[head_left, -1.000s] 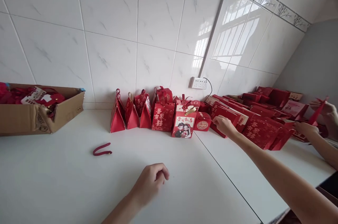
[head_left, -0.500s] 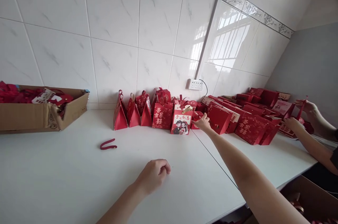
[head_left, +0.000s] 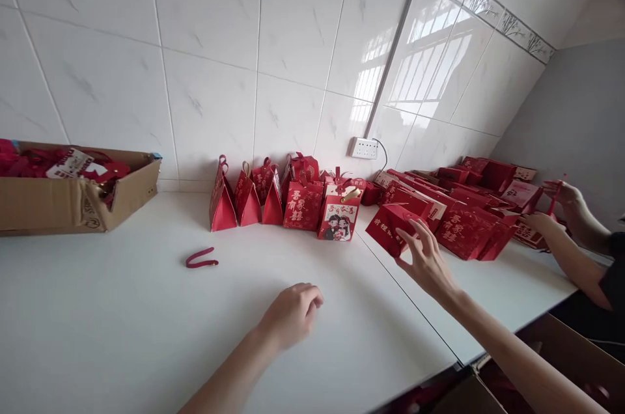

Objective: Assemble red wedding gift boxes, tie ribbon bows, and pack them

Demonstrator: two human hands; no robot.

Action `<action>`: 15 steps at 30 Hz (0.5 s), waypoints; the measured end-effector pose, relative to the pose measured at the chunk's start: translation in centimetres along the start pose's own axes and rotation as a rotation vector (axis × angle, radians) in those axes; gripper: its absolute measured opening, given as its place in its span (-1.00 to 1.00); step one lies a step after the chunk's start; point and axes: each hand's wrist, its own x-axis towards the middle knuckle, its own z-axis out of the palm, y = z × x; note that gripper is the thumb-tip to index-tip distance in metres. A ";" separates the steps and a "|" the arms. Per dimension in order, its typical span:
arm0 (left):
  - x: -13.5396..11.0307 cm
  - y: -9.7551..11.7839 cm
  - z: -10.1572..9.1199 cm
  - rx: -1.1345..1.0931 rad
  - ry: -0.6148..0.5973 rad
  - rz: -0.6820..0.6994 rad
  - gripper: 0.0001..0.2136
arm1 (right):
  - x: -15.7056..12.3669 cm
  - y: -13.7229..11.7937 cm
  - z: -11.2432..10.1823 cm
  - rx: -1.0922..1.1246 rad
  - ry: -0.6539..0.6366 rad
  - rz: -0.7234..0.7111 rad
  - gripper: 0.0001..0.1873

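Observation:
My right hand (head_left: 424,259) grips a red gift box (head_left: 383,228) with gold lettering, tilted, at the front of the group of boxes on the right. My left hand (head_left: 291,314) is over the white table with its fingers curled in, and nothing shows in it. Left of that hand lies a bent dark-red ribbon strap (head_left: 201,259). A box with a cartoon couple (head_left: 338,219) and a red box with gold characters (head_left: 302,206) stand upright by the wall. Triangular red boxes (head_left: 223,206) with loop handles stand farther left.
At the left, a cardboard box (head_left: 53,206) holds red pieces. Many red boxes (head_left: 461,232) crowd the right side. Another person's hands (head_left: 541,224) handle a red ribbon at far right. A power socket (head_left: 364,148) is on the tiled wall. Open cartons (head_left: 566,362) sit below the table edge.
My right hand has moved right and towards me from beside the couple box and now has a red gift box in it. My left hand stays curled in nearly the same place.

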 end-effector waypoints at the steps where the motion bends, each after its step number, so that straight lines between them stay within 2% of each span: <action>1: 0.0 0.0 0.0 0.000 -0.003 0.011 -0.82 | -1.2 -0.6 -0.7 -0.026 0.091 -0.154 -0.49; 3: -0.1 0.0 -0.1 -0.026 -0.007 0.040 -0.74 | -3.1 -2.5 -1.9 -0.044 0.197 -0.367 -0.53; 4: -0.2 -0.1 -0.2 -0.062 0.005 0.052 -0.64 | -3.8 -3.6 -2.3 -0.023 0.179 -0.425 -0.55; 6: -0.4 -0.2 -0.4 -0.158 0.064 0.057 -0.49 | -4.9 -6.2 -3.1 0.089 0.011 -0.478 -0.61; 8: -0.6 -0.4 -0.6 -0.227 0.147 0.041 -0.46 | -5.6 -8.6 -4.1 0.267 -0.189 -0.464 -0.66; 10: -0.6 -0.7 -0.9 -0.210 0.254 0.023 -0.54 | -5.9 -10.4 -5.2 0.436 -0.308 -0.406 -0.65; 13: -0.4 -1.7 -2.0 -0.093 0.437 0.007 -0.66 | -5.7 -12.2 -6.1 0.616 -0.335 -0.342 -0.75; 15: -0.4 -2.9 -3.2 0.004 0.498 0.004 -0.72 | -5.1 -13.2 -5.8 0.720 -0.333 -0.306 -0.88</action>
